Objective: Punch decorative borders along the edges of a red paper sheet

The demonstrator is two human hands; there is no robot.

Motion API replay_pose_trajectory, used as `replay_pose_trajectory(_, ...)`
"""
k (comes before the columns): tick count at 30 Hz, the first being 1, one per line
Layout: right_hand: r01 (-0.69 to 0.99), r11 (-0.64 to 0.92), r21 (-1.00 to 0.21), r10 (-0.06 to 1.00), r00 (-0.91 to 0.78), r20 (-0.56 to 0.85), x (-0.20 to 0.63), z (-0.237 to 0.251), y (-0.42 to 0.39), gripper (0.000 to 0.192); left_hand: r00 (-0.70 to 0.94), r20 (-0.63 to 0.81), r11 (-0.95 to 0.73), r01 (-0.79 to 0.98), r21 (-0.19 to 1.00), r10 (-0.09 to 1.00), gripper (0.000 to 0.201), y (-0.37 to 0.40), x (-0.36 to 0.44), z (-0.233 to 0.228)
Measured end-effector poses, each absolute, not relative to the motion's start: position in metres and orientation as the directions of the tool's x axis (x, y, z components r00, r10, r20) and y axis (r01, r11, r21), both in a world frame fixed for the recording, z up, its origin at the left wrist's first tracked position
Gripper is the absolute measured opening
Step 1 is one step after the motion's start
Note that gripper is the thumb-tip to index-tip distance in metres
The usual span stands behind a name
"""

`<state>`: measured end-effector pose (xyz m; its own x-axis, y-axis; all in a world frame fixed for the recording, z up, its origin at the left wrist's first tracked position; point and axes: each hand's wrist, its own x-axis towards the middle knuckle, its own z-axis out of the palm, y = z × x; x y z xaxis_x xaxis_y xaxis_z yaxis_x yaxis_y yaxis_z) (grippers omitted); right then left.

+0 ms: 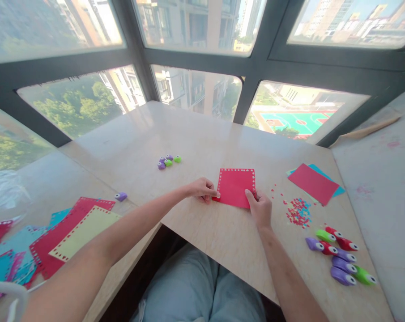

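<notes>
I see my left hand [202, 189] and right hand [260, 206] pinching the near corners of the square red paper sheet with punched edges [235, 187], which lies flat between them.

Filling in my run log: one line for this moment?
left hand: pinching red card corner | right hand: holding near edge | card: flat on table, borders punched

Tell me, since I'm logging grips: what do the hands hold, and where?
Both pinch the red punched card: left hand at its near-left corner, right hand at its near-right corner.
</notes>
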<state>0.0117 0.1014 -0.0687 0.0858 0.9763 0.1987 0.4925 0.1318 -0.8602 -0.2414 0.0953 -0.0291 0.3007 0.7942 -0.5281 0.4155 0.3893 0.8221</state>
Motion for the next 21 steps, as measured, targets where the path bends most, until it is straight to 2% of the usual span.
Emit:
replay_pose_trajectory(11,0.455,0.135,-0.880,0.977,0.090,0.196,0.0111,-0.0689,0.1016,0.042,0.311,-0.588,0.438,0.436,0.786,0.747,0.040,0.0983,-0.2410,-0.0219)
replay_pose_trajectory(21,0.456,0.138,-0.879,0.974,0.098,0.203,0.0104,-0.0676,0.1020,0.041,0.321,-0.556,0.403,0.434,0.806,0.767,0.043,0.0946,-0.2434,-0.0239)
